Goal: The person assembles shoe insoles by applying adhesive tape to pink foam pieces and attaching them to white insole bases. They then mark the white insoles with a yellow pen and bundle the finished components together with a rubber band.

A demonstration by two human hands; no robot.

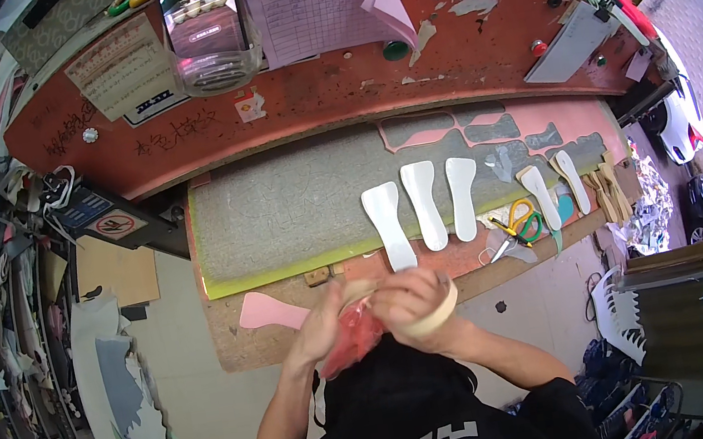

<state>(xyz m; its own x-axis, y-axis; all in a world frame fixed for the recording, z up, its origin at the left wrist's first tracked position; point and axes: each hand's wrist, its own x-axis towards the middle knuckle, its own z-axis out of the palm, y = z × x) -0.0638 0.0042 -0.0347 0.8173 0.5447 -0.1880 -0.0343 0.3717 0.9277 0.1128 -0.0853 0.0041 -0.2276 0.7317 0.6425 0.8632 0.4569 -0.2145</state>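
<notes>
Close to my body, at the near edge of the workbench, my left hand (323, 327) has its fingers against a red bundle (354, 340) that looks wrapped in clear plastic. My right hand (408, 301) is closed round a roll of pale tape (438, 314), which hangs at the outer side of its fingers. A tan strip (361, 290) runs between the two hands. Motion blurs the fingers a little. Just beyond them lies a white paddle-shaped piece (387, 225), and a pink flat piece (267, 312) rests left of my left hand.
More white paddle-shaped pieces (424, 208) lie on the grey sheet (275, 199). Yellow-handled scissors (517, 219) and wooden-coloured pieces (609, 192) are at the right. A red panel (305, 103) with papers and a phone (199, 14) rises behind. Material scraps (15, 300) fill the left rack.
</notes>
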